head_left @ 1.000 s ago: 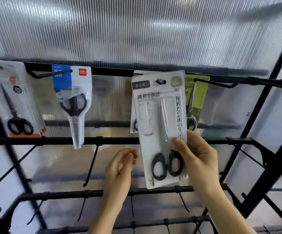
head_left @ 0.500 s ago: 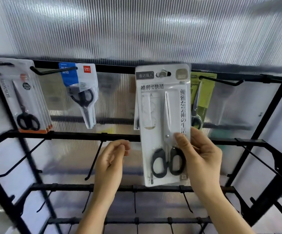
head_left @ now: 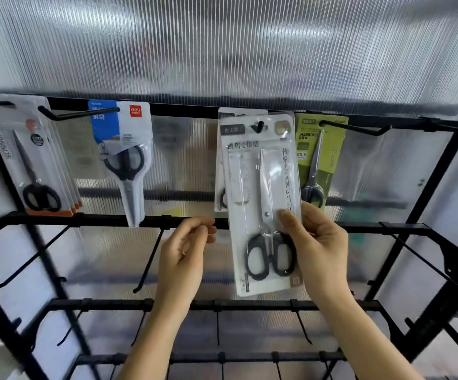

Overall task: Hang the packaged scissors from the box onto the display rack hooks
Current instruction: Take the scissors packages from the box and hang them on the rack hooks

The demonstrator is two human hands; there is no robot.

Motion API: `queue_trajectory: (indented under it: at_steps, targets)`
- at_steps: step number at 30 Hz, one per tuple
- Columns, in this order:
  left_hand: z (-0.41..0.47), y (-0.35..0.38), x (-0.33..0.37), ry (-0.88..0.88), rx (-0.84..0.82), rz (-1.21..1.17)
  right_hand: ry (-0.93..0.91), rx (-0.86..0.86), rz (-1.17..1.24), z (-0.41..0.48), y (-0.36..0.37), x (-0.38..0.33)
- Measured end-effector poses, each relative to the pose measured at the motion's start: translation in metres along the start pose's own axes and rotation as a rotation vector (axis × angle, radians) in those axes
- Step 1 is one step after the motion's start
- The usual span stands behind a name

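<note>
A white packaged scissors (head_left: 252, 193) with black handles hangs in front of the top bar of the black display rack (head_left: 184, 111). Its hang hole sits over a black hook tip (head_left: 259, 127). My right hand (head_left: 315, 248) grips the pack's lower right edge, thumb on the front. My left hand (head_left: 186, 250) hovers just left of the pack with curled fingers and holds nothing. A second white pack (head_left: 222, 160) hangs right behind it on the same hook.
Other packs hang on the top row: a white stack with orange base (head_left: 30, 160) at far left, a blue-and-white pack (head_left: 123, 154), a green pack (head_left: 318, 160). Bare hooks (head_left: 356, 128) stick out at top right and from the lower bars (head_left: 148, 259). Ribbed translucent panel behind.
The white pack has slid up and back so the hook tip now pokes through its hang hole. My left hand stays near its left edge. The view shifted slightly.
</note>
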State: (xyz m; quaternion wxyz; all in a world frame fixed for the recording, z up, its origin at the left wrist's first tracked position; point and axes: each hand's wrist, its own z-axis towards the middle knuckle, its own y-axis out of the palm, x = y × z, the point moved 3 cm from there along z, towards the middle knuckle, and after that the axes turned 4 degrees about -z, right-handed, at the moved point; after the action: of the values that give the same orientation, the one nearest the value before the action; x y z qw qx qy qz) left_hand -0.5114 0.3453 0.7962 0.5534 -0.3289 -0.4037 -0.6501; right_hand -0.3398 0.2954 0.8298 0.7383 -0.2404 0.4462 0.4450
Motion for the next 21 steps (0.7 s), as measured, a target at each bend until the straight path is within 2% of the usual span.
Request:
queue_trajectory:
  at_steps: [11,13,17,19,21]
  targets:
    - [0.007,-0.009,-0.005,0.03,0.035,0.079,0.158,0.007,-0.388,0.1,0.048,0.06]
    - [0.01,-0.011,-0.003,0.034,0.02,0.111,0.184,-0.04,-0.493,0.112,0.051,0.067]
    - [0.013,-0.009,-0.003,0.021,-0.075,0.155,0.35,-0.186,-0.593,0.109,0.041,0.086]
    - [0.013,0.001,-0.007,0.015,-0.158,0.167,0.357,-0.231,-0.575,0.093,0.03,0.092]
    - [0.007,0.024,-0.014,0.009,-0.263,0.166,0.485,-0.324,-0.491,0.065,0.009,0.097]
